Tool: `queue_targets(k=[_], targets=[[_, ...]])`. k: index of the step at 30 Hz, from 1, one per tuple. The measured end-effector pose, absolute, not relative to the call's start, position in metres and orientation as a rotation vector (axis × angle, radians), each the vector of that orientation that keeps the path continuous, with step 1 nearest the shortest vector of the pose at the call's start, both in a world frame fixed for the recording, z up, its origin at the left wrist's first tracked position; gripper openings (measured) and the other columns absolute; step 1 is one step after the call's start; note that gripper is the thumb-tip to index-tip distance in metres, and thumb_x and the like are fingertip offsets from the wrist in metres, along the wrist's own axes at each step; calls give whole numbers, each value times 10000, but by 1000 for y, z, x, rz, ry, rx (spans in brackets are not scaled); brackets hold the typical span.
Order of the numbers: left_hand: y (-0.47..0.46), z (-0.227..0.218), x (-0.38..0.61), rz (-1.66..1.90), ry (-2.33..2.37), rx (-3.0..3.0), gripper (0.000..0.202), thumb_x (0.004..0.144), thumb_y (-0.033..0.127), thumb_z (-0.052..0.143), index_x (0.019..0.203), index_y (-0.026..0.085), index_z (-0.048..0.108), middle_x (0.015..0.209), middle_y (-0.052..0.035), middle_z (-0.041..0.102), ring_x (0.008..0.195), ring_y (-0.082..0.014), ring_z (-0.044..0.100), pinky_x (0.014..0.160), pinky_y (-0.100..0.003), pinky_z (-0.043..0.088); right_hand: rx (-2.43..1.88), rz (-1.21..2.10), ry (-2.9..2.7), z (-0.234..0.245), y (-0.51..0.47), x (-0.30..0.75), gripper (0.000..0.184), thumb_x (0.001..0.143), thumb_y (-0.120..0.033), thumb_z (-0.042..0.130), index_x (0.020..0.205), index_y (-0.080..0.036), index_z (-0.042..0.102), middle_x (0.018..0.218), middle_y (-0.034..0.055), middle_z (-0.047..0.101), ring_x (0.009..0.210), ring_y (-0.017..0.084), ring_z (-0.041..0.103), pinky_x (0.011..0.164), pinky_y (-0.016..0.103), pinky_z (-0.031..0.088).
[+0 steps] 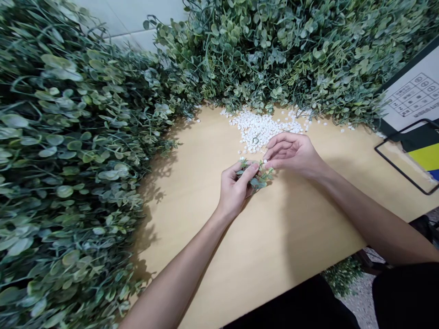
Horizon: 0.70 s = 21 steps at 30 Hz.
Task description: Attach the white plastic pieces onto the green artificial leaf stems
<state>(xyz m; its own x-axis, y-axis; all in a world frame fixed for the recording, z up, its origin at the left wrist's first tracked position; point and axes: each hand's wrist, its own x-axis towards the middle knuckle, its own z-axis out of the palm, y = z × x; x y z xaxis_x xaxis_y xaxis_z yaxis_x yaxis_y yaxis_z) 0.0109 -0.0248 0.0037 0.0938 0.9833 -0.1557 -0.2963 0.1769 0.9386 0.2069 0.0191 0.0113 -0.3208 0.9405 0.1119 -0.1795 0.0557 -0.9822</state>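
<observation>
My left hand (236, 185) is closed around a small sprig of artificial green leaves (259, 179), thumb pressed on top. One white dot shows at the sprig's upper left, by the fingers. Just to the right, my right hand (290, 154) pinches a small white bead-like piece (265, 161) between thumb and forefinger, right beside the sprig's leaves. Its other fingers are loosely curled. Beyond both hands lies a spread pile of small round white pieces (257, 128) on the wooden table (192, 192).
Artificial foliage heaps line the left side (68, 183) and the back (291, 50). On the right stands a printed board (414, 98), with a black wire frame (399, 176) in front of it. Below the table's front edge, more greenery (343, 276) sits near the floor.
</observation>
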Motion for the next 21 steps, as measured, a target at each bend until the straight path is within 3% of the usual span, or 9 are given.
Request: queue_targets(k=[15,21], targets=[[-29,-2,9,1219,1092,1220,355,869,514,780,807,166,744,673,7,628,499,-69,457,426,-196,347,-902,1458,-1369,24,12,203,565,441,-372,1055,872,-167,754,793,59,831,735,237,804,753,340,668],[-28,-4,7,1219,1114,1318,351,869,508,784,813,164,743,673,7,642,504,-70,475,443,-195,375,-944,1488,-1384,19,14,204,496,484,-360,1038,854,-164,771,782,47,830,728,221,804,774,338,671]])
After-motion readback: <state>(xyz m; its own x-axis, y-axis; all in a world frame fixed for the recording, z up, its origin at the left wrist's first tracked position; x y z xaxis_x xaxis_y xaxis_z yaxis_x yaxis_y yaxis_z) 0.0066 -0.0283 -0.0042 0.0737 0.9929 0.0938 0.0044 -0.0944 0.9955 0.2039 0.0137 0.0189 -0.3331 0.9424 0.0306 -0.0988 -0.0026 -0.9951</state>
